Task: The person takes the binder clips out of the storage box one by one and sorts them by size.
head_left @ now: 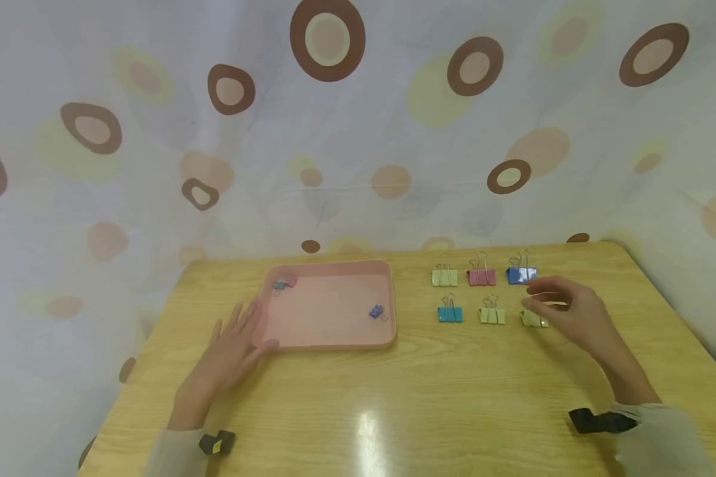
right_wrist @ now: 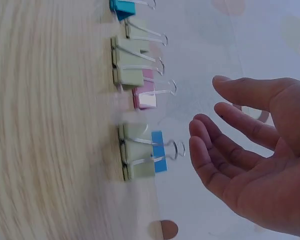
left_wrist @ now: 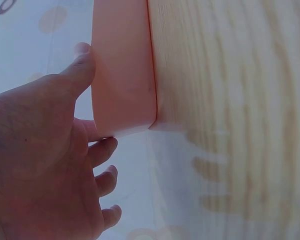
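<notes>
My left hand (head_left: 229, 354) touches the left front corner of a pink tray (head_left: 328, 346), thumb at the front rim and fingers along the left side. In the left wrist view its thumb and index finger meet the tray wall (left_wrist: 122, 65). My right hand (head_left: 573, 315) hovers at the right front pale green binder clip (head_left: 534, 319), holding nothing; a gap parts its fingertips from the clips in the right wrist view. Behind that clip stands a dark blue binder clip (head_left: 522, 275). To its left is another pale green binder clip (head_left: 492, 316).
Further left stand a teal binder clip (head_left: 450, 315), a pale green one (head_left: 444, 277) and a pink one (head_left: 482, 277). Inside the tray lie a small blue clip (head_left: 376, 311), a teal-grey clip (head_left: 279, 285) and a pink clip (head_left: 291, 281). A patterned curtain (head_left: 358, 132) hangs behind the table (head_left: 453, 397).
</notes>
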Demonstrator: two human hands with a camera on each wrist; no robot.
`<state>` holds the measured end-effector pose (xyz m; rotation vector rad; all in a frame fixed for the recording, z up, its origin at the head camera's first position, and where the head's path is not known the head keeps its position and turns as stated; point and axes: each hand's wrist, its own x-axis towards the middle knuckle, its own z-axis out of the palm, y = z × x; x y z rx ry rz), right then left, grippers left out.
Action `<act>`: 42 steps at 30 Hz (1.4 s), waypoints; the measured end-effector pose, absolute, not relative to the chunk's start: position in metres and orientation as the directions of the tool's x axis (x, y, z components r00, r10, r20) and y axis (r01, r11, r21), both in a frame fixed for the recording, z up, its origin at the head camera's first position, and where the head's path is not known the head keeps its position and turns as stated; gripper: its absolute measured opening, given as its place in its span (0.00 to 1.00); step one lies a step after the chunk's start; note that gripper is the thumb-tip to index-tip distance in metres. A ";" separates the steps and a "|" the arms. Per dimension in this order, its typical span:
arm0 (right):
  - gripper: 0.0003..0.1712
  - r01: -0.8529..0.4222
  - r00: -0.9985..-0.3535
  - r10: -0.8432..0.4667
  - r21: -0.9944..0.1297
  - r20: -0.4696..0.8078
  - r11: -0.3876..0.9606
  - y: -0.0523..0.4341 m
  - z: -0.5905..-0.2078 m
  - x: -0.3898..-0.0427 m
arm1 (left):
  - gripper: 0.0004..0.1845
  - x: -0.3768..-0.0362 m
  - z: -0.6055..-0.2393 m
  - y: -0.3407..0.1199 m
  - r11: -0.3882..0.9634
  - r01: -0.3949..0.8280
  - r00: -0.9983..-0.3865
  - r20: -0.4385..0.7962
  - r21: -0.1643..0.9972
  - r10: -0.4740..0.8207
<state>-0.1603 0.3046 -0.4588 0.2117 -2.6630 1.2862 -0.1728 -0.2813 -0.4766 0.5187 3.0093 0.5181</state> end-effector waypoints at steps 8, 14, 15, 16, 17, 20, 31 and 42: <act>0.15 -0.289 -0.956 -0.124 -0.787 0.265 0.544 0.267 -0.460 -0.164 | 0.44 -0.175 -0.480 -0.284 0.891 0.312 -0.945 0.015 0.329 0.325; 0.14 -0.338 -0.941 -0.175 -0.815 0.289 0.470 0.239 -0.462 -0.172 | 0.43 -0.176 -0.478 -0.283 0.887 0.328 -0.941 0.029 0.324 0.337; 0.14 -0.344 -0.939 -0.182 -0.821 0.293 0.456 0.234 -0.462 -0.174 | 0.43 -0.176 -0.478 -0.283 0.887 0.331 -0.940 0.031 0.323 0.339; 0.15 -0.352 -0.936 -0.187 -0.825 0.299 0.442 0.229 -0.461 -0.175 | 0.43 -0.176 -0.478 -0.283 0.886 0.332 -0.940 0.032 0.323 0.340; 0.15 -0.358 -0.933 -0.192 -0.831 0.304 0.425 0.224 -0.461 -0.176 | 0.43 -0.176 -0.478 -0.283 0.887 0.332 -0.940 0.032 0.321 0.340; 0.17 -0.350 -0.935 -0.205 -0.842 0.289 0.410 0.210 -0.459 -0.181 | 0.43 -0.176 -0.478 -0.283 0.890 0.327 -0.941 0.024 0.318 0.337; 0.19 -0.361 -0.924 -0.272 -0.849 0.270 0.385 0.154 -0.459 -0.199 | 0.43 -0.176 -0.480 -0.281 0.888 0.319 -0.943 0.018 0.330 0.332; 0.18 -0.388 -0.900 -0.357 -0.833 0.251 0.394 0.110 -0.466 -0.214 | 0.43 -0.175 -0.478 -0.281 0.886 0.316 -0.943 0.013 0.340 0.331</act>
